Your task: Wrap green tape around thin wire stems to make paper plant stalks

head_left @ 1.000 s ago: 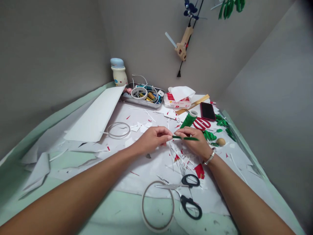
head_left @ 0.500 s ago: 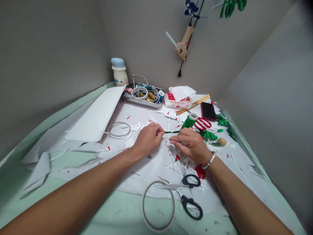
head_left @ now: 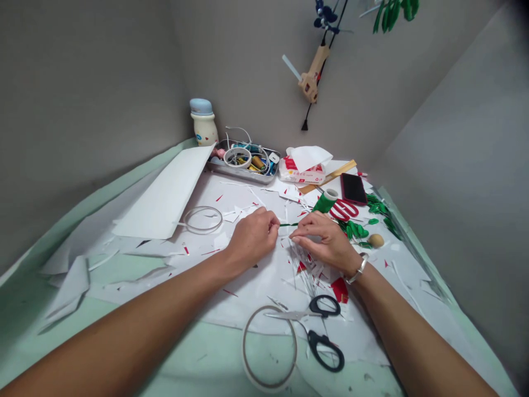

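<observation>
A thin dark green strand (head_left: 288, 224) stretches between my two hands over the paper-covered table. My left hand (head_left: 257, 234) is closed in a pinch on its left end, back of the hand upward. My right hand (head_left: 324, 237), with a silver bracelet at the wrist, has its thumb and fingers closed at the other end. Just behind the right fingers a spool of green thread (head_left: 324, 202) tilts to the right; whether the hand touches it is hidden. Thin wires and paper scraps (head_left: 306, 270) lie under my right hand.
Black-handled scissors (head_left: 324, 342) and a roll of tape (head_left: 243, 353) lie in front. Behind are a metal tray (head_left: 264, 177), tissue pack (head_left: 301, 173), phone (head_left: 353, 188) and red-handled scissors (head_left: 344, 209). Green leaves (head_left: 355, 230) and a small ball (head_left: 376, 240) sit right. A glue gun (head_left: 309, 82) hangs above.
The hands have shifted only slightly, and less of the green strand shows between them. The spool leans a little further right. The whole view has moved slightly.
</observation>
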Demonstrator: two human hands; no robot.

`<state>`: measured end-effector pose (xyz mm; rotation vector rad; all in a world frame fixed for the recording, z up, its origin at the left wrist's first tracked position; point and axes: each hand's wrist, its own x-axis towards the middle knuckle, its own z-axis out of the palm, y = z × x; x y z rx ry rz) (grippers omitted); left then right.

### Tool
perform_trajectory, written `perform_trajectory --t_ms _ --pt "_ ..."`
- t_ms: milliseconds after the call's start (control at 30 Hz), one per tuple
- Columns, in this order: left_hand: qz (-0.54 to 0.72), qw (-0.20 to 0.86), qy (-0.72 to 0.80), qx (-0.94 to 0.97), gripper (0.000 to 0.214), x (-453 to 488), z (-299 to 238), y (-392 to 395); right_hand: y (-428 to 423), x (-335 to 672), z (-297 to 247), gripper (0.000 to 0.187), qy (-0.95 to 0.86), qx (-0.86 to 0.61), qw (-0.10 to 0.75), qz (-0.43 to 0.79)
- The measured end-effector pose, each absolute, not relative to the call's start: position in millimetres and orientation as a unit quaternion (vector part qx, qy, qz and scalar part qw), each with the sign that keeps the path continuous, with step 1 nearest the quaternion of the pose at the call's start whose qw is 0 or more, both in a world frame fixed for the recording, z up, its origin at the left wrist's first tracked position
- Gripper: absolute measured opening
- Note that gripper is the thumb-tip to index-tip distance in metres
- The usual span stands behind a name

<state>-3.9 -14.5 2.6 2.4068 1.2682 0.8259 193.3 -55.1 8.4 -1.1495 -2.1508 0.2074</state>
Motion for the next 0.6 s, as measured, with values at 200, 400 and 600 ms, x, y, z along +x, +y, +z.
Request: perform_trajectory --t_ms 200,400,600 --pt "0.235 0.212 0.327 0.89 0.016 -3 8 -20 -55 195 10 0.015 -0.78 -0.463 0.401 0.128" --pt "0.275 0.427 0.282 0.814 0.014 -1 13 -19 -48 203 3 0.019 -0.729 -0.514 0.421 0.163" --pt "0.347 0.522 0.376 0.683 0.02 -1 9 -10 -51 191 -6 0.018 -0.804 -0.476 0.336 0.117"
